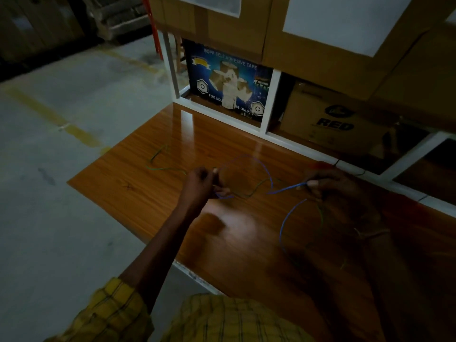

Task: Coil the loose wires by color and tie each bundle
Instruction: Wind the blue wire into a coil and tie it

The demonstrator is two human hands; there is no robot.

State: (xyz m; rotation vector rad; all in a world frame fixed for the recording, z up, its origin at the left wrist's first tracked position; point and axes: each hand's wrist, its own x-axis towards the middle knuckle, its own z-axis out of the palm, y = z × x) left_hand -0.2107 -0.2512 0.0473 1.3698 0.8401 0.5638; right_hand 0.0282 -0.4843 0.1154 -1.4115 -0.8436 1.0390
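A thin blue wire (261, 169) arches above the glossy wooden table (138, 183) between my two hands. My left hand (201, 182) pinches one end of it near the table's middle. My right hand (330, 183) grips the wire further along, and below that hand the wire hangs in a loose loop (287, 218). A green wire (160, 166) lies slack on the tabletop, running from the far left under the blue arch toward my right hand. The light is dim and the right side is in shadow.
Behind the table stands a white rack with a blue adhesive-tape box (229, 87) and a carton marked RED (333, 122). Large cardboard cartons (308, 45) sit on top. Concrete floor with yellow lines (49, 114) lies to the left of the table edge.
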